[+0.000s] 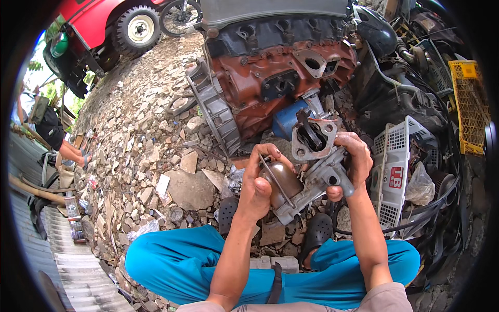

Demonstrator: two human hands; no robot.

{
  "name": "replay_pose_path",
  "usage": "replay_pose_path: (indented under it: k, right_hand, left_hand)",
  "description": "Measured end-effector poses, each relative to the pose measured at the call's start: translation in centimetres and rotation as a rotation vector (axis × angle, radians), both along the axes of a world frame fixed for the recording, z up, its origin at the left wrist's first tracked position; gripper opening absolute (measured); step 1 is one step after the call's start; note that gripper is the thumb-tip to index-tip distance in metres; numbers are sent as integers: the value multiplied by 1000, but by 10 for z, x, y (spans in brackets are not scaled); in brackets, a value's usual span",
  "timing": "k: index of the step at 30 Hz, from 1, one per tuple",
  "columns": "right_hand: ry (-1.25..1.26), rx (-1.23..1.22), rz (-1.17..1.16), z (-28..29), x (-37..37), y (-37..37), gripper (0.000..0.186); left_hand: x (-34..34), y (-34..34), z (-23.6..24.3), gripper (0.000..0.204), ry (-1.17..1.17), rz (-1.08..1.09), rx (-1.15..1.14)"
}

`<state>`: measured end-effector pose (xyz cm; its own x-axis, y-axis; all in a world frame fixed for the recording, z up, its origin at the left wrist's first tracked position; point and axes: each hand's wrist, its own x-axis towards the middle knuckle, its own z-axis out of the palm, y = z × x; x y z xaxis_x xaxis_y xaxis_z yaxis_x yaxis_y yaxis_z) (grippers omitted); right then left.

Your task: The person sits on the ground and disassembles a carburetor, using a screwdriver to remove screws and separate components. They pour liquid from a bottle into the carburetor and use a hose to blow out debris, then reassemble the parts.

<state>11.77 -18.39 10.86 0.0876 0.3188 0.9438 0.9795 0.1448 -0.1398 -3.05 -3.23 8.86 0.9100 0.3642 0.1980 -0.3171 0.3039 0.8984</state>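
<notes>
Between my two hands, above my lap, is a grey cast-metal fuel pump (322, 179). It is tilted, with its flanged opening and dark lever arm upward. A brown dome-shaped bowl (283, 182) with a wire bail sits at its left end. My left hand (254, 190) is closed round that bowl and bail. My right hand (356, 158) grips the right side of the casting, thumb and fingers around it near the flange. Just beyond the pump stands a rust-red engine block (244, 86) with a blue canister filter (288, 119) low on its side.
Rubble and broken stone (161, 135) cover the ground. At right are a white plastic crate (382, 174), a yellow crate (470, 93) and cluttered parts. Another grey metal part (275, 263) lies by my feet. A red vehicle's wheel (138, 30) and a person's legs (67, 148) show at left.
</notes>
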Motion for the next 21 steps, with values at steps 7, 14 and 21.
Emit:
replay_pose_path:
  k: [7,14,21]
  right_hand:
    - [78,12,9,-7,-1,-4,93]
    - [82,143,91,-28,6,4,99]
    - [83,136,166,-47,14,10,104]
  left_hand:
    - [0,5,-2,92,-29,-43,52]
    - [-6,2,9,89,-102,-16,42]
    - [-13,-1,25,91,-56,106,152]
